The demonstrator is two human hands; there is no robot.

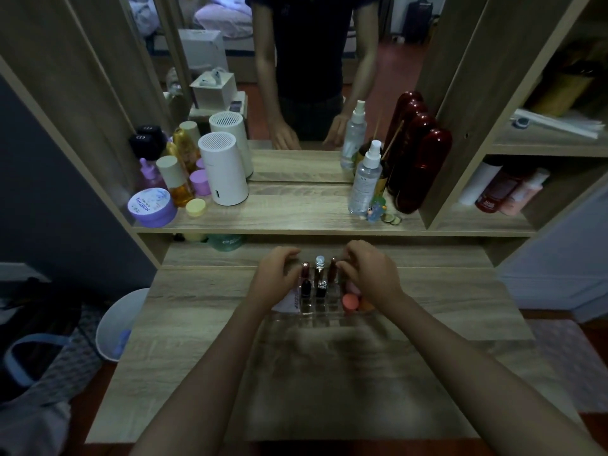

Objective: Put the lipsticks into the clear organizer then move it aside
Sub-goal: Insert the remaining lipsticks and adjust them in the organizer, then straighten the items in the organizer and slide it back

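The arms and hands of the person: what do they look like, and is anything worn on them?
Both forearms are bare up to the bottom edge of the picture; no sleeve shows there. The left hand and the right hand wear no gloves, and no watch, bracelet or ring is visible. In the mirror the person wears a dark short-sleeved top.

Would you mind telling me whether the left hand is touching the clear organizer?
Touching. The head view shows the left hand wrapped around the clear organizer's left side, no gap visible.

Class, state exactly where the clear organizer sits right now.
The clear organizer sits centrally on the wooden desk, just before the raised shelf, between the left hand and right hand.
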